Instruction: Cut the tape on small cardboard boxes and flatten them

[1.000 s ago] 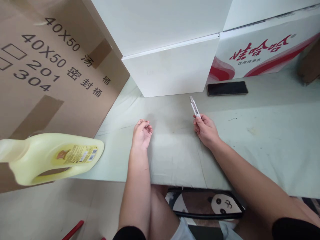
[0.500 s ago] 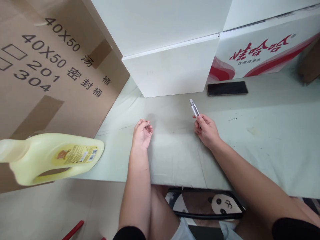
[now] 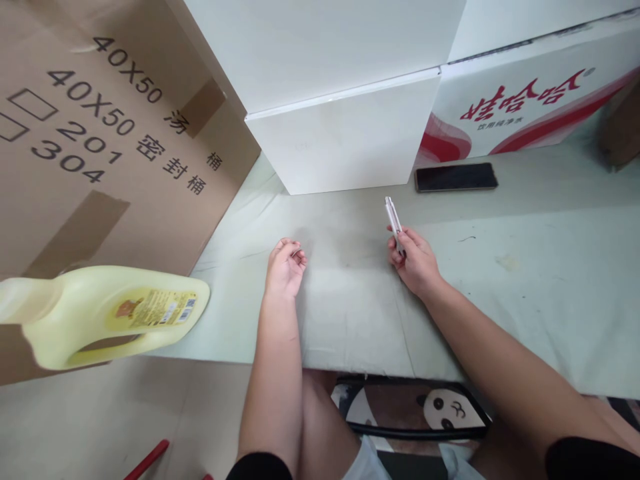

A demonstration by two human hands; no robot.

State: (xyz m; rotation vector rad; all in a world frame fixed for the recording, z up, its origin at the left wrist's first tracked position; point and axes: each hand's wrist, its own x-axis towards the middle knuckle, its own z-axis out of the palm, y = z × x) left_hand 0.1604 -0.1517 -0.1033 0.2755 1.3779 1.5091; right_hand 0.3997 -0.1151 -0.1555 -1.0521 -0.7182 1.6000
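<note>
My right hand [image 3: 414, 261] is closed around a slim white utility knife [image 3: 393, 215]. The knife points up and away from me, with the thumb along its body; no long blade sticks out at its tip. Over the cloth to the left, my left hand [image 3: 286, 268] rests palm up with its fingers curled in toward the thumb. A tiny thin edge shows between those fingertips, too small to name. Beyond both hands stands a white box [image 3: 345, 147]. A black phone [image 3: 456, 177] lies flat past the knife, on the right.
Pale green cloth [image 3: 345, 313] covers the table. At left stand a large printed cardboard carton [image 3: 165, 180] and a yellow jug [image 3: 115, 320] with a handle. A red and white water carton [image 3: 520, 110] is at the back right. A panda-print item [image 3: 410, 407] shows below the table edge.
The knife has turned slightly in my right hand, its tip shifting right. The angular blade end seen earlier now looks drawn in. My left hand has stayed in place.
</note>
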